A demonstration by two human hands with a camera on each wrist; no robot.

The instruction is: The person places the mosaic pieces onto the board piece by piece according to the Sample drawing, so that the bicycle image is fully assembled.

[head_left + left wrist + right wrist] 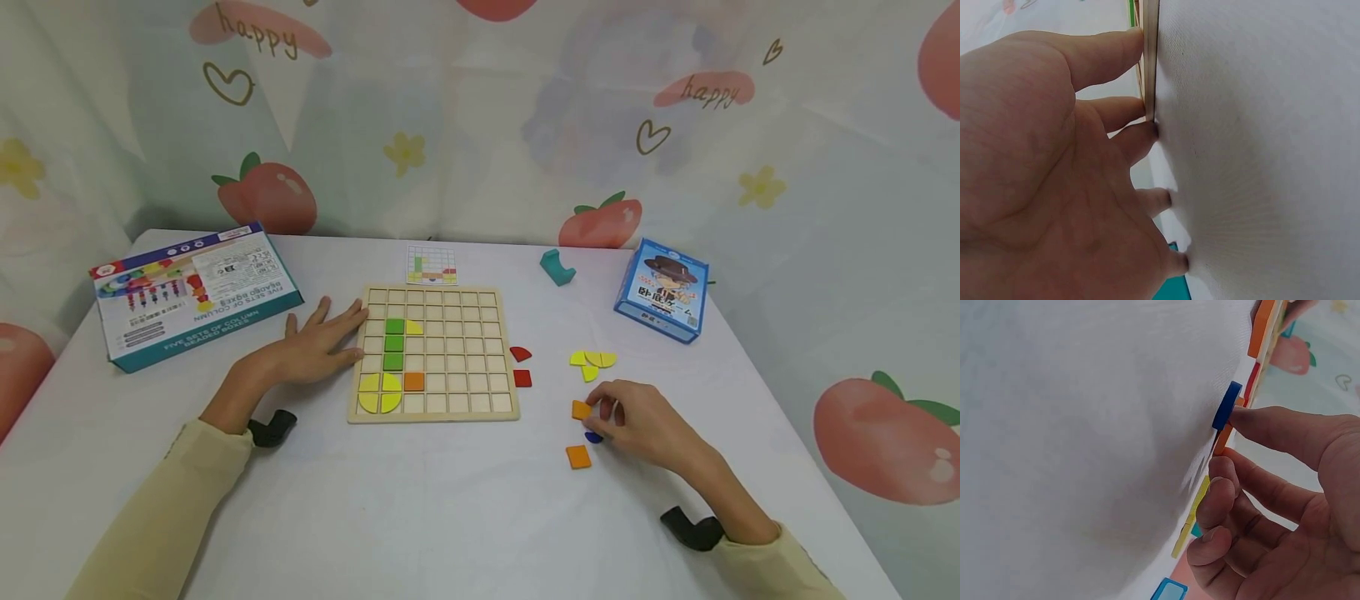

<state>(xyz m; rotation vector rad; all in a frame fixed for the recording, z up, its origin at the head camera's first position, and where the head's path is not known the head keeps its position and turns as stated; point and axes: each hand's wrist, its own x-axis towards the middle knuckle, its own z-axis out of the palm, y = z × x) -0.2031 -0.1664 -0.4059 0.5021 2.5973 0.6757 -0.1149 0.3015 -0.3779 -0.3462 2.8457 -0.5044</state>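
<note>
My left hand (318, 340) is spread beside the wooden grid board (435, 417), its thumb and fingertips at the board's left edge. On the board lie three green squares (393, 343), an orange square (414, 382), a yellow quarter-circle (413, 327) and a yellow circle (380, 392) made of quarter pieces. My right hand (637, 421) pinches an orange square tile (581, 409) between thumb and index finger, low over the cloth. Just under the thumb sits a blue rounded piece (1227, 406). Another orange square (578, 457) lies nearer to me.
Several yellow quarter pieces (592, 359) lie beyond my right hand. A red quarter piece (521, 354) and a red square (522, 378) are beside the board. Behind it lies a pattern card (431, 265). A teal piece (557, 267), a blue box (663, 290) and a larger box (197, 296) stand farther back.
</note>
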